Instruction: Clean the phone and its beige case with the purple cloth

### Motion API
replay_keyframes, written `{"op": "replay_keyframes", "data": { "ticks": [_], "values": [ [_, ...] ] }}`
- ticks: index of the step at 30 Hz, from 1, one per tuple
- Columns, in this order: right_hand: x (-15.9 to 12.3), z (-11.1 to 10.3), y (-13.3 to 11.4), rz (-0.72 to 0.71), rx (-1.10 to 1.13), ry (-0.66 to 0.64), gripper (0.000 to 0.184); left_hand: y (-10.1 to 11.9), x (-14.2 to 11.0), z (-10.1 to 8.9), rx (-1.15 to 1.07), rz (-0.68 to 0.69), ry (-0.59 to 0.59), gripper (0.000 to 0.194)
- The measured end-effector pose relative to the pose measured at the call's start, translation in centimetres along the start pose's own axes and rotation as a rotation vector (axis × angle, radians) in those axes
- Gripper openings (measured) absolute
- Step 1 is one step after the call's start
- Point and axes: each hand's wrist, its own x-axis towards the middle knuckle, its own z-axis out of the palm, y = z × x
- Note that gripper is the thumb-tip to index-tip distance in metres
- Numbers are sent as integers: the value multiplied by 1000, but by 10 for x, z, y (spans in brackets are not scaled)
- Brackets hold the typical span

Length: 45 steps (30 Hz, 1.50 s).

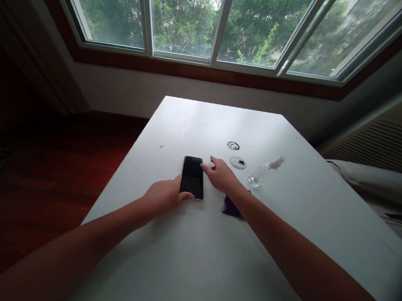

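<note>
Lying flat on the white table, screen dark, the phone is the middle of everything here. The left hand rests at the phone's near left corner, fingers curled loosely, thumb laid across its bottom edge — touching rather than gripping. The right hand sits just right of the phone, open, fingertips at its upper right edge. A dark purple cloth lies right of the phone under that wrist; farther right, a clear little bottle on its side — and two round caps beyond.
</note>
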Motion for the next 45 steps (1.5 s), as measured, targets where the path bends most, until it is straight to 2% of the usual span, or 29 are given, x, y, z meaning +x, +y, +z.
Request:
{"op": "replay_keyframes", "data": {
  "ticks": [4,9,15,19,22,25,28,31,35,37,41,45],
  "values": [
    [41,3,-5,38,-15,-97,40,-1,0,0,25,-9,3,65],
    [49,4,-8,139,81,-101,32,-1,0,-1,8,9,-13,70],
    [18,-5,-2,199,496,-133,28,-5,-4,-4,-156,90,-23,70],
    [-15,-16,2,148,729,-148,29,-7,6,-3,-388,139,-1,62],
    [-40,-24,1,79,854,-158,37,-2,14,-1,-616,191,3,56],
    [-61,-30,-3,25,852,-161,46,8,15,-1,-800,235,-22,55],
    [-74,-31,-6,25,864,-187,47,19,9,-3,-884,232,2,49],
    [-84,-28,-5,76,944,-320,49,23,5,-4,-930,194,117,43],
    [-98,-16,-3,183,945,-677,58,13,11,-4,-1029,83,307,44],
    [-105,-11,-4,209,930,-785,58,5,16,-4,-1087,26,355,47],
    [-110,-11,-8,220,977,-870,49,-6,22,-3,-1179,-15,325,49],
    [-106,-14,-7,223,989,-838,48,-4,19,-5,-1219,6,269,48]
  ]
}}
